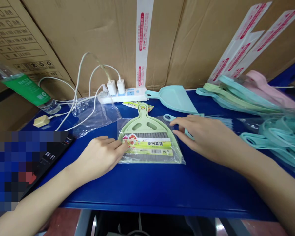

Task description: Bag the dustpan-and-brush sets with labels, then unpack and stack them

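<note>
Dustpan (143,122), pale green, lies flat on the blue table (162,190), centred between both hands, handle pointing away from the person. Left hand (102,157): fingers curled in, thumb side touching the clear bag (182,158) at its left edge, by the printed label (147,146); can't tell if it pinches or just presses. Right hand (199,136): open, fingers loosely bent, gap between thumb and index, nothing seen in its grip; it's over the teal brush (168,117), just beside the bag's right edge, contact unclear. Handling, as judged: light, stiff plastic pan, soft bristles, not very fragile; film likely slippery and loose. Best hold is the neck of the handle, or both side rims through the film. Containers: clear bag holds the pan, a grey-bristled brush and the label. Wrapped dustpans (250,101) in teal, green and pink sit far right in clear film. Crumpled plastic bag (95,114) at left, contents not readable. Bottle (27,88) with green label leans behind it, liquid level unclear.
</note>
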`<state>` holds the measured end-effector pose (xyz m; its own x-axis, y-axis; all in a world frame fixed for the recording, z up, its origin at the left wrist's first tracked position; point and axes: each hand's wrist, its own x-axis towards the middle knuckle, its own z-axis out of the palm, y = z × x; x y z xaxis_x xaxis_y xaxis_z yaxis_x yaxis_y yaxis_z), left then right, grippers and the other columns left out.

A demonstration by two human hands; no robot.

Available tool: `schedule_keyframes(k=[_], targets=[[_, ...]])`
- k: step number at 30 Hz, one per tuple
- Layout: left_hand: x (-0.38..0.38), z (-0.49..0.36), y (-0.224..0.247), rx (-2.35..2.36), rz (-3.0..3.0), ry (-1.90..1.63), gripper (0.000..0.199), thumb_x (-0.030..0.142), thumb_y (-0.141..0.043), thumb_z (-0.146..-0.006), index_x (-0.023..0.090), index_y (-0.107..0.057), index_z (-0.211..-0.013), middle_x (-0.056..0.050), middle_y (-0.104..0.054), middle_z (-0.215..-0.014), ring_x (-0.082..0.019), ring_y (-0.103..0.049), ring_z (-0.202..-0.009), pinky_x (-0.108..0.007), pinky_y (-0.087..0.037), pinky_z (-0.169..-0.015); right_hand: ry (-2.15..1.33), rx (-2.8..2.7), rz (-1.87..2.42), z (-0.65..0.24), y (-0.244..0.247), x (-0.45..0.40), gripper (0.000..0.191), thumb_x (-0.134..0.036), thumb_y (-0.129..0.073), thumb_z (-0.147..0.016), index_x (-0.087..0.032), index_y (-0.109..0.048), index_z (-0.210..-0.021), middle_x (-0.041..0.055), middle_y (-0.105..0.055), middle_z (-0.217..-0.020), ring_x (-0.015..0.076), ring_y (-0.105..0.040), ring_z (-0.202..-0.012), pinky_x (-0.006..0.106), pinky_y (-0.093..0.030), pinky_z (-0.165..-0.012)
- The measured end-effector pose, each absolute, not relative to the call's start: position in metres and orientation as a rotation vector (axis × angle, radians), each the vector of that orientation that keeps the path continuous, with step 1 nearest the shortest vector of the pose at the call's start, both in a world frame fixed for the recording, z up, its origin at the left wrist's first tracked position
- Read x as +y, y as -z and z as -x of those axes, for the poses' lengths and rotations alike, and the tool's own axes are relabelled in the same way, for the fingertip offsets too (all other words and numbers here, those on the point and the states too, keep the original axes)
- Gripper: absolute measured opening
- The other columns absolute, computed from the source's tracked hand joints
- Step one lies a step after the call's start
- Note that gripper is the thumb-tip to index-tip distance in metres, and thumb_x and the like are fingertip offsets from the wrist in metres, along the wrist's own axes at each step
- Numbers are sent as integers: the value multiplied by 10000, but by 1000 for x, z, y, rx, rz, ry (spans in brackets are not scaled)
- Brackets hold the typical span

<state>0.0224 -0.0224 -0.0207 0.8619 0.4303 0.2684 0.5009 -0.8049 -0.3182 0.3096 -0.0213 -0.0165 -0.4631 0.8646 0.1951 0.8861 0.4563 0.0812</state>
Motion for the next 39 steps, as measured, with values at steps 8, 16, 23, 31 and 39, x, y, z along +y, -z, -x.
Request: schedule_keyframes(k=[8,16,23,31,39], targets=[[-19,-21,22,-865,2502,276,338,201,-288,-1016,179,-535,-785,27,-575,-541,-161,-581,-441,-281,-374,-452,139,-2588,1692,-302,18,-21,185,-250,-390,-945,-172,-535,-1030,39,-674,-691,254,-662,-635,275,-271,-513],[-19,-19,23,-1003,2477,178,241,190,-312,-976,195,-477,-801,52,-526,-462,-149,-530,-382,-252,-290,-423,13,-2599,1706,-298,18,-20,169,-233,-347,-938,-177,-482,-1023,0,-581,-586,231,-610,-553,259,-258,-490],[-20,-18,23,-1012,2536,163,183,171,-354,-959,200,-466,-817,57,-541,-482,-145,-543,-401,-241,-300,-436,-50,-2596,1626,-298,19,-20,150,-222,-347,-931,-196,-484,-986,-15,-549,-554,208,-557,-496,256,-248,-468],[-19,-19,26,-993,2564,234,234,143,-289,-976,177,-474,-837,49,-534,-488,-150,-542,-385,-245,-320,-417,45,-2626,1614,-300,23,-19,372,-236,-320,-967,-128,-489,-1280,74,-714,-748,250,-661,-611,293,-343,-507],[-18,-16,27,-1042,2608,197,180,159,-328,-958,189,-467,-847,47,-554,-514,-160,-554,-410,-247,-314,-426,218,-2706,1559,-302,28,-17,465,-226,-310,-970,-123,-486,-1389,109,-755,-868,262,-695,-649,316,-402,-508]])
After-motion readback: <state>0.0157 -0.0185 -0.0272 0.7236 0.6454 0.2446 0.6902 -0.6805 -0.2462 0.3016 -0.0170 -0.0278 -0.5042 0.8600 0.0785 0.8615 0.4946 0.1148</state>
